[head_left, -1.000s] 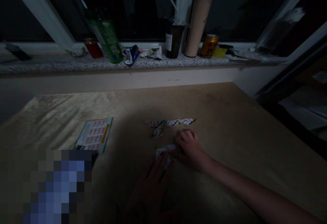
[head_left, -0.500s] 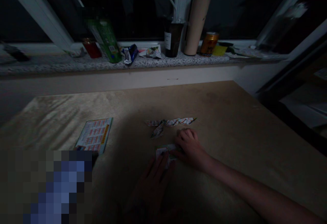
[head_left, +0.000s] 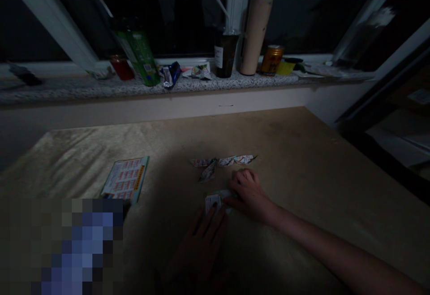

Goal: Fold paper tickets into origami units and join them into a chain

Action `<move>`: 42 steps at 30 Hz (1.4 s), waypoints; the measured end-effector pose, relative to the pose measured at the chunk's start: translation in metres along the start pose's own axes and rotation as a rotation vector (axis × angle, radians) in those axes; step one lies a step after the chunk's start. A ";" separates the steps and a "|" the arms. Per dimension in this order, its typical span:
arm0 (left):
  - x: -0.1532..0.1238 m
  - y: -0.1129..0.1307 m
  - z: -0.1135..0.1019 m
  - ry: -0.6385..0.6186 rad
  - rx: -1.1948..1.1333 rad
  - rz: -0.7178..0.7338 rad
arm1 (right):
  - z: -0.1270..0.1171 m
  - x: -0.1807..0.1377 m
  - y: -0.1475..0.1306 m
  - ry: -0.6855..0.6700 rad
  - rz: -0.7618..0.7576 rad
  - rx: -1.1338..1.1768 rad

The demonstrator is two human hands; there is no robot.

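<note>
A small printed paper (head_left: 212, 200) with a green edge lies flat on the table in front of me. My left hand (head_left: 203, 241) rests palm down with fingers stretched out, its fingertips on the paper's lower part; much of this hand is in shadow. My right hand (head_left: 247, 192) has curled fingers and holds the paper's right side, with the thumb reaching over it. That side of the paper is partly hidden. Just beyond both hands lie twisted strips of printed paper (head_left: 225, 162), one slanting toward me.
To the left lies a printed sheet (head_left: 125, 178) beside a pixelated blue area. On the granite windowsill (head_left: 198, 86) stand a green bottle (head_left: 141, 57), a red jar (head_left: 121, 68), a dark cup with a straw (head_left: 225, 55), a tall flask (head_left: 257, 28), an orange can (head_left: 272, 60) and crumpled wrappers (head_left: 169, 74).
My left fingers have drawn back slightly toward me, baring more of the paper. My right hand stays at the paper's right side. The view has shifted slightly.
</note>
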State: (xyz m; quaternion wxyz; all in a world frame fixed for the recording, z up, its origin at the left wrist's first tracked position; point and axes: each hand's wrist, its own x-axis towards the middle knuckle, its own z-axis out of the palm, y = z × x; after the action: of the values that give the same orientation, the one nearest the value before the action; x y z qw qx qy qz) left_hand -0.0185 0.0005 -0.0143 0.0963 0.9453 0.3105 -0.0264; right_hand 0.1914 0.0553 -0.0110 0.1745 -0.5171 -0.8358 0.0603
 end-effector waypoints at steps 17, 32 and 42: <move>-0.002 0.000 0.014 0.120 -0.014 -0.005 | -0.026 -0.056 -0.014 -0.060 -0.238 -0.061; -0.001 0.008 0.002 0.216 0.039 -0.026 | -0.012 -0.056 -0.013 0.018 -0.206 -0.018; 0.000 0.010 -0.009 0.215 0.005 -0.047 | -0.021 -0.055 -0.012 0.007 -0.147 -0.059</move>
State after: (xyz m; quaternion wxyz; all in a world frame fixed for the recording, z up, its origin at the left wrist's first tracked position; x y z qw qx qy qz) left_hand -0.0122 -0.0057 -0.0035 0.0596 0.9354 0.3409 0.0720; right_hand 0.2109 0.0000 -0.0010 0.1661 -0.4596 -0.8722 0.0208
